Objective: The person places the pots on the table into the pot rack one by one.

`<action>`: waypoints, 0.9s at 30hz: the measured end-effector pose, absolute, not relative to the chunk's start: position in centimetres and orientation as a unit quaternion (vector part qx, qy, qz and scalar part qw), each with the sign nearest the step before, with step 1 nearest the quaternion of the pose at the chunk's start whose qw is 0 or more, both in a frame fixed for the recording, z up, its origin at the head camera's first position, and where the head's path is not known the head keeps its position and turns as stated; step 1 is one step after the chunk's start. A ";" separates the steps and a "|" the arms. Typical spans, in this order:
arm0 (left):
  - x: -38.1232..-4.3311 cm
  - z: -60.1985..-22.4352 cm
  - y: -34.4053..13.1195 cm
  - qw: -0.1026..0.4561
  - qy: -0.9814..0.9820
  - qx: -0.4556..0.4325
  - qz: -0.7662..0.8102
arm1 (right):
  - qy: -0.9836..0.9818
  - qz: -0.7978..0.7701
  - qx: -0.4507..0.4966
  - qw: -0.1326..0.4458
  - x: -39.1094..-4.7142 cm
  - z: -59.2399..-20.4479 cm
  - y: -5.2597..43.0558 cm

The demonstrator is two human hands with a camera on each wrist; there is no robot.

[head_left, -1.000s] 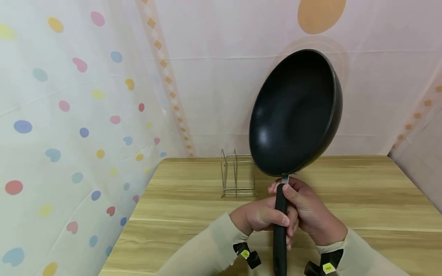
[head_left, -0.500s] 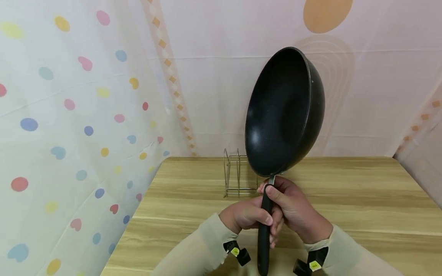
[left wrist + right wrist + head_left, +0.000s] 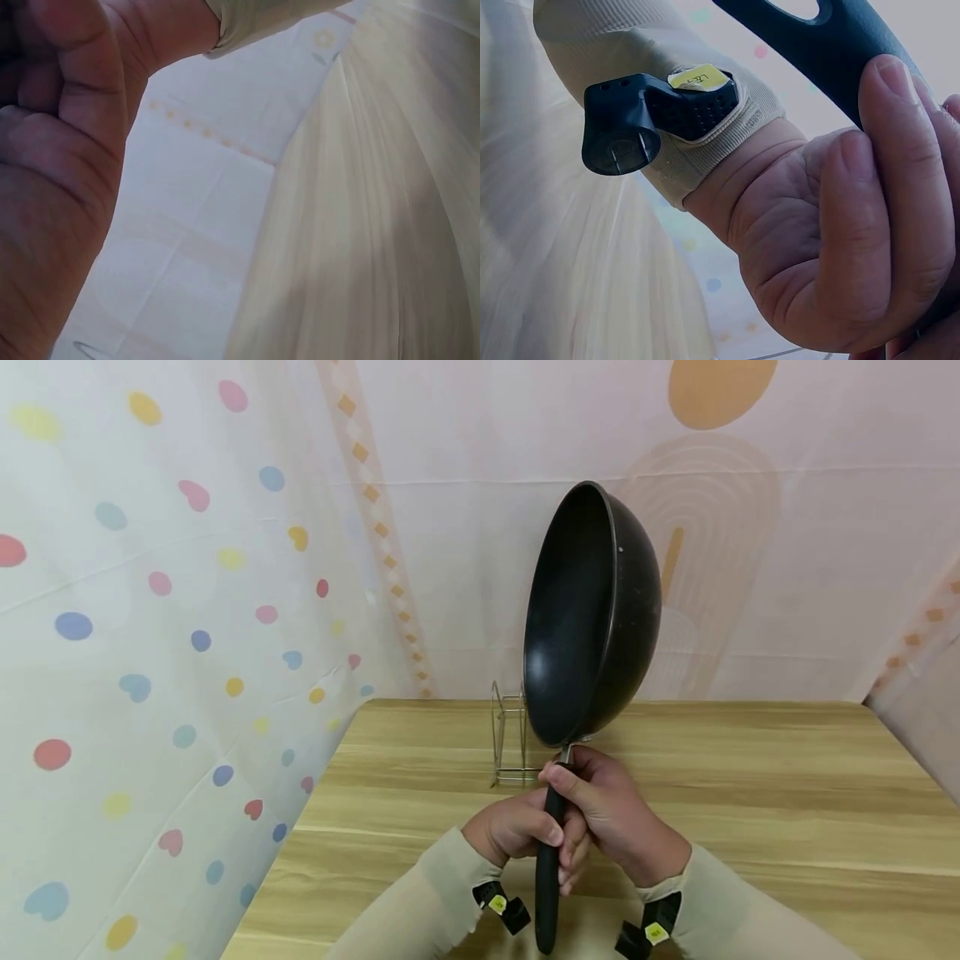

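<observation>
A deep black frying pan (image 3: 633, 610) is held up over the table in the head view, its hollow turned to the left and its outer side to the right. Its black handle (image 3: 547, 893) points down. My left hand (image 3: 513, 828) grips the middle of the handle, thumb across the front. Higher up, close to the metal neck, my right hand (image 3: 618, 818) holds the handle with its thumb along it. In the right wrist view, curled fingers (image 3: 855, 232) wrap the handle. The left wrist view catches a palm and wrist (image 3: 67, 180), without the pan.
A thin wire rack (image 3: 516, 770) stands on the wooden table (image 3: 750, 793) behind the hands, partly hidden by the pan. A patterned cloth (image 3: 450, 543) hangs behind the table and along its left side. Small cameras (image 3: 648, 931) sit on both wrists.
Both hands have moved left with the pan. The pan has turned so that its hollow faces further left and more of its outer side shows. The grip looks the same.
</observation>
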State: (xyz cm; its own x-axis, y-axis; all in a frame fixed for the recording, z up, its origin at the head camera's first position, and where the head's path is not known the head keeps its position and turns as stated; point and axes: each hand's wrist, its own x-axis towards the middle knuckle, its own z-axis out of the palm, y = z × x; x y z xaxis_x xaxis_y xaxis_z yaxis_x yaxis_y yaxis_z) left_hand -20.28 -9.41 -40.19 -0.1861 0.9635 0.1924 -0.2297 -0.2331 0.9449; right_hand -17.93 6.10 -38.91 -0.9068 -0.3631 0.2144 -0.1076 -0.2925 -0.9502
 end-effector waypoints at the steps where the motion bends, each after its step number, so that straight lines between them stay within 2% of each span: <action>1: -20.3 -40.3 -9.5 0.459 0.415 0.443 0.649 | 0.592 -0.778 -0.196 0.082 -17.9 -38.9 5.9; 14: -20.8 -41.4 -10.5 0.461 0.405 0.442 0.654 | 0.610 -0.770 -0.166 0.091 -18.1 -39.1 4.9; 27: -21.0 -41.8 -11.9 0.463 0.401 0.449 0.650 | 0.659 -0.732 -0.160 0.064 -18.0 -39.6 3.5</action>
State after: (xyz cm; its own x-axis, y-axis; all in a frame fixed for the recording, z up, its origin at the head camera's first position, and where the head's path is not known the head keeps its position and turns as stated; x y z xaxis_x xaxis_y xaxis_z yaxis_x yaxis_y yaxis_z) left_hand -20.95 -11.88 -41.83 -0.1670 0.9625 0.2136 -0.2424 -0.2501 0.9374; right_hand -18.01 3.49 -39.58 -0.9409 -0.3037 0.1501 -0.1172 -0.1240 -0.9853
